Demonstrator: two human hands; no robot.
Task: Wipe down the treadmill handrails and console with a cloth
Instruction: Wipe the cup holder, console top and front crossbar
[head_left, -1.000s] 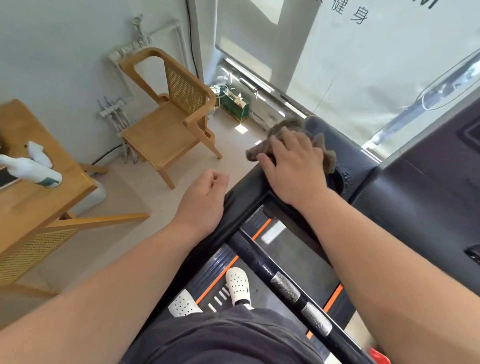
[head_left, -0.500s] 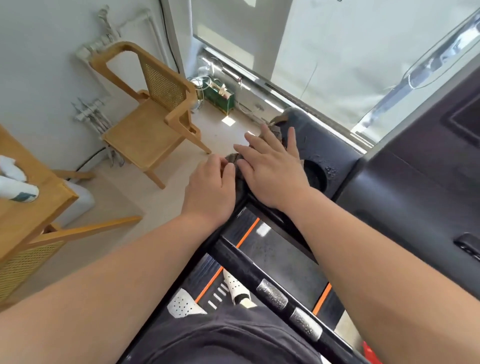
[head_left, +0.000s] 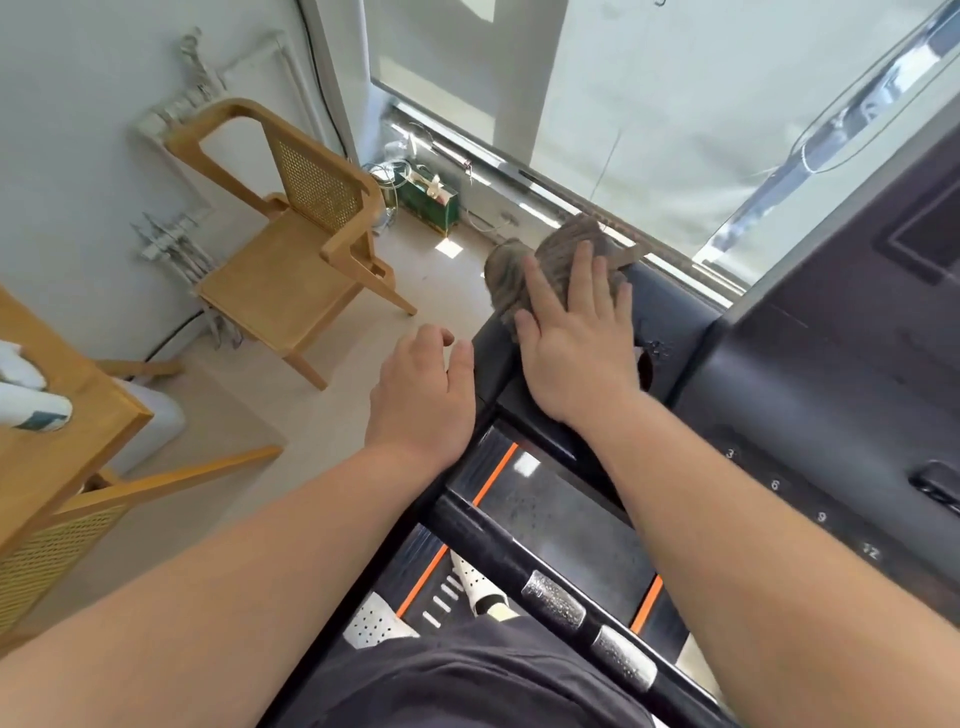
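Observation:
A grey-brown cloth (head_left: 558, 254) lies bunched on the far left corner of the black treadmill console (head_left: 810, 395). My right hand (head_left: 576, 338) presses flat on the cloth, fingers spread, its palm over the console's left edge. My left hand (head_left: 423, 395) hovers just left of the console, fingers loosely curled, holding nothing. A black handrail bar (head_left: 498, 556) with two silver grip sensors crosses below my arms. The console's cup-holder recess (head_left: 647, 364) is partly hidden by my right hand.
A wooden cane-back chair (head_left: 296, 244) stands on the floor to the left. A wooden table (head_left: 57, 431) with a white spray bottle (head_left: 31, 410) is at the far left. A green bag (head_left: 428, 200) sits by the window. My white shoes (head_left: 478, 592) rest on the treadmill deck.
My right hand has pushed the cloth forward to the console's far corner. My left hand has drawn away from the right hand and off the console edge.

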